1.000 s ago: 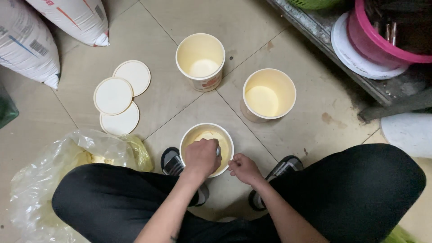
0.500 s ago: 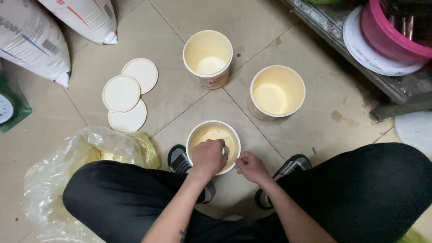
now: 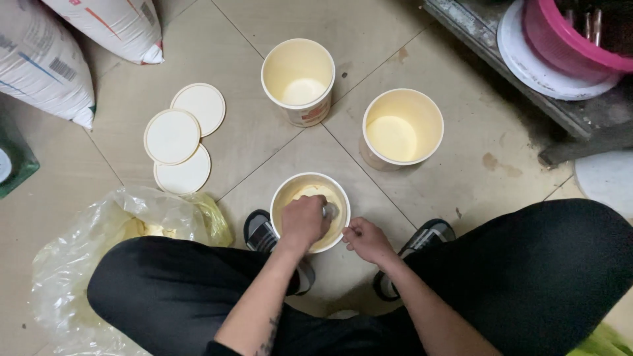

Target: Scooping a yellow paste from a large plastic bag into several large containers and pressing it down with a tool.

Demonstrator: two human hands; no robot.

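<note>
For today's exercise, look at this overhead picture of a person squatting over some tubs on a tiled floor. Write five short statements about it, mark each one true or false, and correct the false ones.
1. Three round lids lie on the floor. True.
2. The left hand is inside the nearest tub. True; it grips a metal tool there.
3. The right hand rests on the pink basin. False; it is at the nearest tub's rim, far from the basin.
4. The two farther tubs have lids on. False; both stand open, with pale yellow contents at the bottom.
5. A clear plastic bag lies beside the person's left leg. True.
</note>
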